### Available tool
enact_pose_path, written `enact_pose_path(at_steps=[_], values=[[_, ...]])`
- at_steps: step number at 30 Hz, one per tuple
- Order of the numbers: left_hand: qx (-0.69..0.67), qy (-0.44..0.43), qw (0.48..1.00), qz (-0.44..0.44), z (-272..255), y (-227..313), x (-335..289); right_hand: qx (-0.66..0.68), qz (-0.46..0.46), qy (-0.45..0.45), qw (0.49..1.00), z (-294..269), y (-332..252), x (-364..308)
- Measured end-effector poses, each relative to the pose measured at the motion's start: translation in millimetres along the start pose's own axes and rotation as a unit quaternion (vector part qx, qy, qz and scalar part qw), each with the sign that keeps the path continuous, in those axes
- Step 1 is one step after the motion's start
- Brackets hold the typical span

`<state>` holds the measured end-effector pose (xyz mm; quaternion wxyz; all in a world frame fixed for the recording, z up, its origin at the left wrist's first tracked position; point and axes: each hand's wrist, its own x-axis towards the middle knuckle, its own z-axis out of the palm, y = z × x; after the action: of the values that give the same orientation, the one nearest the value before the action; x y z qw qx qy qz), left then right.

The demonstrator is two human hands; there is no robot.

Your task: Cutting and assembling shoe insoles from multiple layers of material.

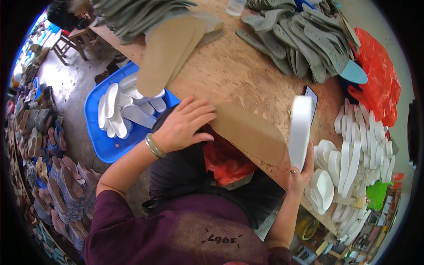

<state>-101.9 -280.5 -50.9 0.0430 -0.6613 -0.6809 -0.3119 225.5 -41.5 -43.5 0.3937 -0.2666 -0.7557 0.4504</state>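
Observation:
My left hand (184, 123) rests on the near end of a tan insole board (249, 131) lying at the edge of the wooden table (229, 70); its fingers are spread and press on the board. My right hand (302, 170) grips the lower end of a white foam sole piece (300, 130), held upright on edge just right of the tan board. A bracelet sits on my left wrist.
Another tan insole (165, 55) overhangs the table's left edge. Grey insoles (304, 42) are heaped at the back. White sole pieces are piled at right (357, 150) and in a blue tray (110, 145) below left. Red plastic bag (382, 84). Shoes cover the floor at left (48, 150).

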Motion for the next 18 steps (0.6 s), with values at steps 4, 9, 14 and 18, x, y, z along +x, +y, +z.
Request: enact_pose_path(at_steps=[4, 9, 14, 18], values=[[-0.018, 0.016, 1.000, 0.009, 4.3, -1.8, 1.0, -0.144, -0.083, -0.092, 0.982, -0.6, -3.4, 11.7], [-0.055, 0.008, 0.998, -0.003, 13.6, -9.2, -9.8, -0.209, -0.123, -0.179, 0.953, 15.5, -21.8, 20.8], [-0.072, 0.037, 0.997, -0.001, 18.1, -10.6, -13.4, -0.252, -0.136, -0.214, 0.934, 31.1, -28.7, 26.3], [-0.089, 0.056, 0.994, 0.007, 19.5, -12.2, -12.3, -0.288, -0.149, -0.220, 0.920, 34.4, -28.4, 28.2]])
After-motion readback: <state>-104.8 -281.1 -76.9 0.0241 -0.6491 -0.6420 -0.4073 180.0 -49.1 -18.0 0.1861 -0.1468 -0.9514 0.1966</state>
